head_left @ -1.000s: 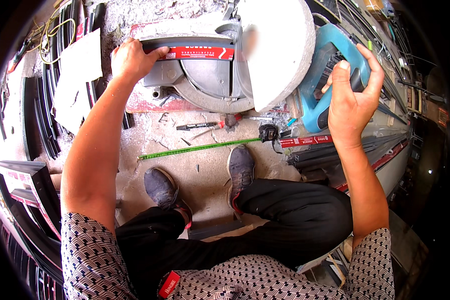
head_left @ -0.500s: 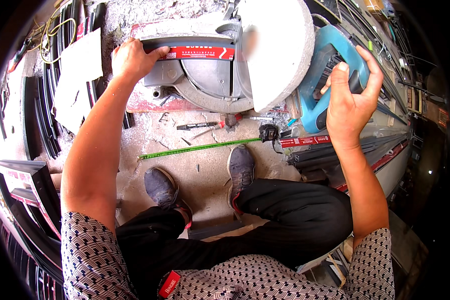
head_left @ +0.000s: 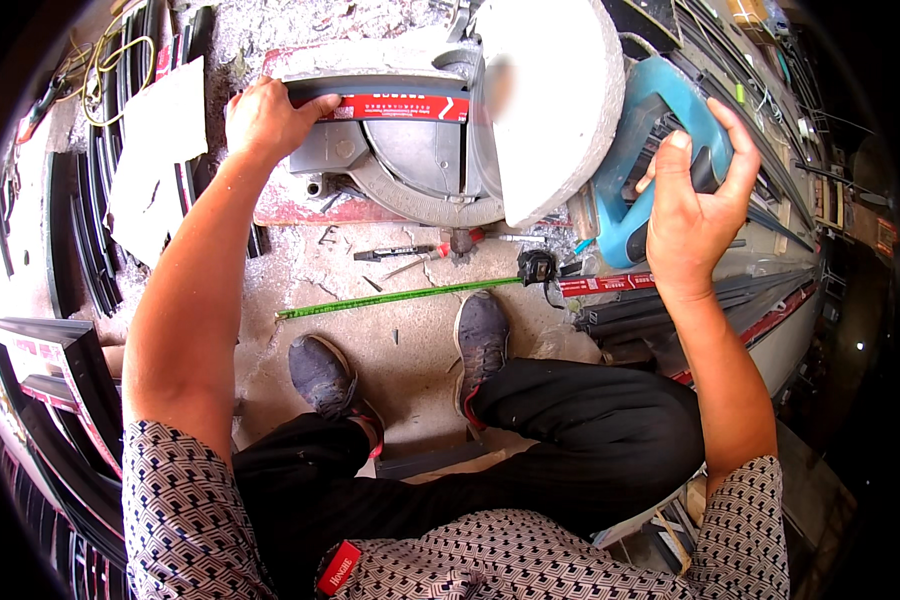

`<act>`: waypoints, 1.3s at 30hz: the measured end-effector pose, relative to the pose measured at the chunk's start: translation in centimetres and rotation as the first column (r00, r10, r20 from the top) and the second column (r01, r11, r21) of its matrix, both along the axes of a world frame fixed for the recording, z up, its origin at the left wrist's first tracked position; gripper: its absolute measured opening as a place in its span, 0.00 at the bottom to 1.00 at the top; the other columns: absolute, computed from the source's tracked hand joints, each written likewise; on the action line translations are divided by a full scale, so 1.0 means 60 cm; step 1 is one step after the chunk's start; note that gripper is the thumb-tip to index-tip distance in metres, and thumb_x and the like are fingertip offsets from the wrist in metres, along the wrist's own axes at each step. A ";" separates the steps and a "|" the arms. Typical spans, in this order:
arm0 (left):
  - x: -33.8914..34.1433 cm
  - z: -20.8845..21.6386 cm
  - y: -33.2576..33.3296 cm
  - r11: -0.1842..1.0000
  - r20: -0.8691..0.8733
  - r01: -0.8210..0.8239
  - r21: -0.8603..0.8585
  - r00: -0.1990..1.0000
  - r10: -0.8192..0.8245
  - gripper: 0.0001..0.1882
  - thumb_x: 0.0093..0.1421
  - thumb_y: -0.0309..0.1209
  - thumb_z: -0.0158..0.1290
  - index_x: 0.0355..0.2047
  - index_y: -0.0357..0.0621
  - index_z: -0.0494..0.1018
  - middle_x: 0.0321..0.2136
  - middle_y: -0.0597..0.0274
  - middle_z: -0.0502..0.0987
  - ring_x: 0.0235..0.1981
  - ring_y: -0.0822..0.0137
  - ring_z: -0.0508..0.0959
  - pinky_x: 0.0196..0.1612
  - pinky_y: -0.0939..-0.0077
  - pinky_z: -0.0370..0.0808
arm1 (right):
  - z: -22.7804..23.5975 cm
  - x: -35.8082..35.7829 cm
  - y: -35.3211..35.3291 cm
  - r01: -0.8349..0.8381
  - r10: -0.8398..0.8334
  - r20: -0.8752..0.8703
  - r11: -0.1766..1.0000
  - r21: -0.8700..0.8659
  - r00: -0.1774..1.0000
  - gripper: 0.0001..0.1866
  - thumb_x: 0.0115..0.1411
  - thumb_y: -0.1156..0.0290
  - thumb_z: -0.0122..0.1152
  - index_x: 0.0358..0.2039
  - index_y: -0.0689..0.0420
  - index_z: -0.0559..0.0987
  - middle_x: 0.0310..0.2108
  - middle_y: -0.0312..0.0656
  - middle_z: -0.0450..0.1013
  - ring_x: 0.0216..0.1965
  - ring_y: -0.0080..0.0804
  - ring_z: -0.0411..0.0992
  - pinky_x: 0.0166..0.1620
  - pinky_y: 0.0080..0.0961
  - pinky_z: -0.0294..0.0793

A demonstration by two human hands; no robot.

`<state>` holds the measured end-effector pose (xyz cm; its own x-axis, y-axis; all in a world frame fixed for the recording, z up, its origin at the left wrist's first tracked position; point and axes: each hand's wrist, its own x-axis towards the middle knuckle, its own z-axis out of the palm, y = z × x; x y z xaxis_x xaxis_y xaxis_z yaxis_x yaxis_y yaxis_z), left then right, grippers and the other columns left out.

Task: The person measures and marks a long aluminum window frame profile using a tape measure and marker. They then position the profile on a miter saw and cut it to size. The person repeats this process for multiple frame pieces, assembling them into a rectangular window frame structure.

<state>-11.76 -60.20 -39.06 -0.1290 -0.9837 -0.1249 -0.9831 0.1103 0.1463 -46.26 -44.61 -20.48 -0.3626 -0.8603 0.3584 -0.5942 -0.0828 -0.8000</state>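
Note:
My left hand (head_left: 268, 118) is closed on the end of a dark profile strip (head_left: 395, 83) with red printed film along its side. The strip lies across the base (head_left: 410, 150) of a miter saw, its other end beside the white-dusted blade guard (head_left: 560, 110). My right hand (head_left: 698, 220) is wrapped loosely around the saw's blue handle (head_left: 625, 215), thumb raised and index finger stretched along its far side. The guard hides the blade.
On the floor before the saw lie a green tape measure blade (head_left: 400, 298) with its black case (head_left: 537, 266), a marker (head_left: 395, 253) and a red-handled screwdriver (head_left: 440, 250). Dark profiles (head_left: 95, 220) are stacked at left, more (head_left: 700, 300) at right. A white sheet (head_left: 160, 160) covers some.
The saw's blue handle and guard have shifted slightly left, and my right hand has moved with them. My left hand and the strip have stayed almost in place.

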 end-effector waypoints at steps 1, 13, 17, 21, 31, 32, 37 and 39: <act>0.003 -0.005 0.000 1.000 -0.006 -0.002 -0.022 1.000 0.002 0.47 0.56 0.75 0.59 0.32 0.30 0.79 0.40 0.44 0.82 0.46 0.47 0.83 0.58 0.57 0.76 | 0.000 0.002 0.000 -0.002 0.002 0.007 1.000 0.000 1.000 0.21 0.69 0.78 0.62 0.61 0.56 0.71 0.34 0.37 0.76 0.23 0.18 0.71 0.27 0.20 0.73; 0.001 0.000 0.000 1.000 0.003 0.017 -0.024 1.000 -0.017 0.49 0.55 0.75 0.58 0.39 0.30 0.85 0.42 0.44 0.85 0.49 0.49 0.84 0.60 0.57 0.75 | -0.004 0.007 0.007 0.021 -0.022 0.023 1.000 0.013 1.000 0.22 0.69 0.81 0.61 0.62 0.57 0.70 0.42 0.41 0.74 0.26 0.20 0.71 0.28 0.20 0.75; 0.000 0.003 0.001 0.999 0.014 0.012 -0.030 1.000 -0.012 0.49 0.55 0.76 0.57 0.38 0.30 0.85 0.42 0.44 0.85 0.49 0.50 0.84 0.60 0.57 0.74 | -0.010 0.006 0.010 0.014 -0.014 0.024 1.000 0.009 1.000 0.23 0.68 0.82 0.61 0.62 0.57 0.70 0.46 0.43 0.73 0.27 0.21 0.72 0.29 0.20 0.76; -0.001 0.008 -0.001 1.000 0.024 0.004 0.018 1.000 -0.004 0.49 0.55 0.75 0.58 0.39 0.30 0.85 0.42 0.44 0.85 0.50 0.50 0.84 0.61 0.57 0.74 | -0.016 0.002 0.012 0.012 -0.012 0.000 1.000 -0.011 1.000 0.23 0.68 0.82 0.60 0.62 0.58 0.70 0.47 0.44 0.72 0.27 0.21 0.72 0.28 0.20 0.76; -0.001 0.001 -0.002 1.000 -0.014 0.005 0.011 1.000 -0.004 0.49 0.54 0.75 0.58 0.39 0.31 0.85 0.42 0.44 0.85 0.50 0.52 0.84 0.64 0.57 0.71 | -0.023 0.008 0.023 0.013 -0.013 0.043 1.000 0.003 0.999 0.25 0.68 0.83 0.59 0.64 0.58 0.67 0.43 0.42 0.73 0.27 0.21 0.72 0.28 0.21 0.78; 0.000 -0.001 -0.002 1.000 -0.010 0.003 0.014 1.000 -0.003 0.49 0.54 0.76 0.58 0.39 0.31 0.85 0.42 0.44 0.85 0.50 0.52 0.84 0.64 0.57 0.71 | -0.025 0.008 0.024 0.008 -0.008 0.039 1.000 0.000 0.999 0.25 0.68 0.83 0.59 0.64 0.58 0.67 0.43 0.42 0.73 0.27 0.21 0.72 0.28 0.21 0.78; 0.002 -0.005 -0.003 1.000 -0.013 0.000 -0.007 1.000 0.000 0.49 0.54 0.76 0.58 0.41 0.32 0.84 0.42 0.45 0.86 0.51 0.53 0.84 0.65 0.56 0.70 | -0.032 0.006 0.028 -0.011 0.011 0.030 1.000 -0.004 0.999 0.26 0.69 0.83 0.59 0.65 0.58 0.66 0.42 0.42 0.74 0.27 0.21 0.71 0.28 0.21 0.78; 0.002 -0.003 -0.003 1.000 -0.014 -0.006 0.016 1.000 0.006 0.49 0.54 0.76 0.58 0.42 0.32 0.84 0.42 0.46 0.86 0.51 0.53 0.84 0.65 0.56 0.70 | -0.032 0.008 0.029 -0.009 0.009 0.029 1.000 -0.002 1.000 0.26 0.69 0.83 0.59 0.65 0.58 0.66 0.42 0.42 0.74 0.27 0.21 0.71 0.28 0.21 0.78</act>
